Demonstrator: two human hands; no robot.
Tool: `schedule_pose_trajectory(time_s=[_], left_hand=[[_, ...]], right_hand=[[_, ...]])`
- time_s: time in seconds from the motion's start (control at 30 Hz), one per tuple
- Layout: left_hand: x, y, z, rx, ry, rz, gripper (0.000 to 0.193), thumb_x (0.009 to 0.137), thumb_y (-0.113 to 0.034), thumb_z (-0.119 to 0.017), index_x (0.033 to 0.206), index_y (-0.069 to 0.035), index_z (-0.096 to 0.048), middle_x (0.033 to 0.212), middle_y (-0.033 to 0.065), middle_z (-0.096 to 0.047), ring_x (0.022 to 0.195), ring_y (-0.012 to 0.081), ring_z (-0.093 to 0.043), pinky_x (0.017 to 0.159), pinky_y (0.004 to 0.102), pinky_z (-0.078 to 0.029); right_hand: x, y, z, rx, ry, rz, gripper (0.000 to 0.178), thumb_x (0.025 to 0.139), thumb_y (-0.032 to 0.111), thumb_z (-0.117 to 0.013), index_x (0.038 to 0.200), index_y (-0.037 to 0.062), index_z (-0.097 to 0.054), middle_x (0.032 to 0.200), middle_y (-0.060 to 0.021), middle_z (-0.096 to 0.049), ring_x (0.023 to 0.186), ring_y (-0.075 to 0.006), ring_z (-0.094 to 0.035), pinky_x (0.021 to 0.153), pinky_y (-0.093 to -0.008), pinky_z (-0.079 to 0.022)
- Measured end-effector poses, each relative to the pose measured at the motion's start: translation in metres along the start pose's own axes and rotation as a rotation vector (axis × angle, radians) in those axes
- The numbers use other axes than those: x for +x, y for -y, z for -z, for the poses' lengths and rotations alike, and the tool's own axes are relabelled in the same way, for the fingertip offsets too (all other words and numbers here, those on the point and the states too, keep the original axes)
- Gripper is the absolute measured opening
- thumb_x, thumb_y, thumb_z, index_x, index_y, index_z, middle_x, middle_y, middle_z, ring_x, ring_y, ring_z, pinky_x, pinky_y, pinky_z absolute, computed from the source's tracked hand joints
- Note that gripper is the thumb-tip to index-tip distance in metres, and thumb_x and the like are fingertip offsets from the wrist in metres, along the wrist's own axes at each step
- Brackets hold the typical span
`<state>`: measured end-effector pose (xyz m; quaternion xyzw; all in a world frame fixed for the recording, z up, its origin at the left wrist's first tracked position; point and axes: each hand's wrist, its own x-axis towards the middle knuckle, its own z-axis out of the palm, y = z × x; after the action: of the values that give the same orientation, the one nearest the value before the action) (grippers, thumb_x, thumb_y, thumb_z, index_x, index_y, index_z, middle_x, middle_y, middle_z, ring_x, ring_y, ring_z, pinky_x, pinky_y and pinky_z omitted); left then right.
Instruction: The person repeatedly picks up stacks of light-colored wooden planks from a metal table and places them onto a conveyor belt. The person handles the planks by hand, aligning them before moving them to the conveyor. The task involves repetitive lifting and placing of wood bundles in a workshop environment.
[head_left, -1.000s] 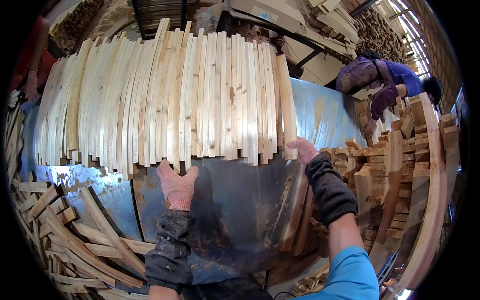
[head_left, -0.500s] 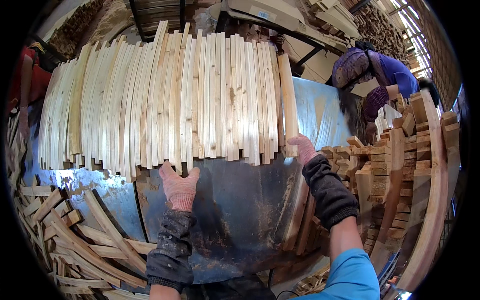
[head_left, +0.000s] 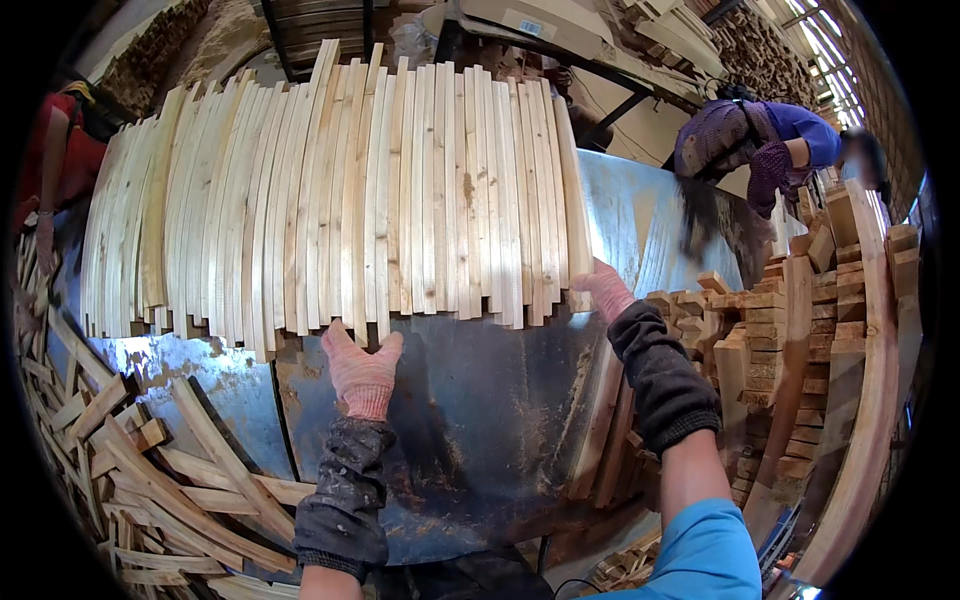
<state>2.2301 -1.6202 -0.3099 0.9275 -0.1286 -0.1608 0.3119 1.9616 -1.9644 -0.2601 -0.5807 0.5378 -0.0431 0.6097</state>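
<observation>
Gloved fingers (head_left: pixel 339 338) of my left hand (head_left: pixel 362 376) stand wide apart from the thumb, forming a broad V at the lower ends of the wooden strips (head_left: pixel 330 200); whether they press on the wood I cannot tell. At the row's right end, my right hand (head_left: pixel 606 292), in a matching pinkish glove, has its fingertips against the lower end of the outermost strip (head_left: pixel 570 190); how firmly they close on it I cannot tell. The strips lie side by side across the blue-grey metal table (head_left: pixel 470 430), their ends uneven at top and bottom. Dark sleeve covers (head_left: pixel 342 490) sheathe both my forearms. Loose wooden pieces (head_left: pixel 215 440) lie crisscrossed at lower left, and stacked timber (head_left: pixel 765 335) rises at right. Beyond the stack, a co-worker in purple (head_left: pixel 800 130) bends forward; another person in red (head_left: pixel 75 160) appears at the left edge.
</observation>
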Motion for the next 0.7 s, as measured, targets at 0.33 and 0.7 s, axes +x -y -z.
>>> schedule_pose_trajectory(time_s=[0.33,0.7], left_hand=[[0.005,-0.023,0.002,0.019,0.023,-0.023,0.079,0.072,-0.036,-0.088,0.129,0.005,-0.052,0.127,0.027,-0.056,0.117,0.0471,-0.06,0.096,0.0531,-0.055],[-0.144,0.065,0.071,-0.109,0.031,0.088,0.076,0.069,-0.028,-0.088,0.132,0.003,-0.056,0.125,0.0238,-0.06,0.117,0.0457,-0.061,0.102,0.0505,-0.052]], right_hand=[[0.061,0.014,-0.069,-0.55,-0.698,0.026,0.073,0.102,0.052,-0.059,0.14,-0.01,-0.06,0.135,-0.0327,-0.067,0.13,-0.0455,-0.064,0.111,-0.0488,-0.048],[-0.113,-0.068,-0.103,-0.304,-0.574,-0.1,0.068,0.101,0.047,-0.064,0.141,-0.0083,-0.061,0.138,-0.0329,-0.067,0.128,-0.0478,-0.065,0.113,-0.0481,-0.048]])
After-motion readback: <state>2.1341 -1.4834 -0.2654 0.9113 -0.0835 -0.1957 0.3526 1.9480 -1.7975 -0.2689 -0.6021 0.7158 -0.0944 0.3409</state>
